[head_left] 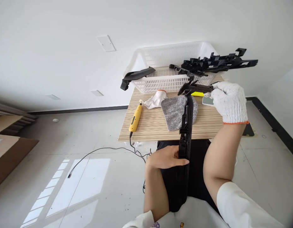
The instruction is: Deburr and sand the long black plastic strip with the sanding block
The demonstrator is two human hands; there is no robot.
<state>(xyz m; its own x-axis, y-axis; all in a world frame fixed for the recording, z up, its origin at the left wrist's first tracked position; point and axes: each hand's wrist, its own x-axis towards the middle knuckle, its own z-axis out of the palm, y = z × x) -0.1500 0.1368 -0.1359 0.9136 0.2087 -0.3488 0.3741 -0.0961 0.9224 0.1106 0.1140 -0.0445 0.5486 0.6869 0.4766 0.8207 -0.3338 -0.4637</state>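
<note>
My left hand, bare, grips the lower part of a long black plastic trim strip. The strip stands lengthwise from my lap up over the table edge, with clips and ribs along one side. My right hand, in a white knit glove with an orange cuff, is closed on a dark caliper-like tool. The tool points left, and its jaw end is at the strip's upper end; whether they touch I cannot tell. Beneath the strip lies a grey cloth.
On the wooden table lie a yellow corded rotary tool, a white glove, a yellow brush-like item and a grey-screened device. A white basket behind bears black plastic parts. A black cable trails on the floor.
</note>
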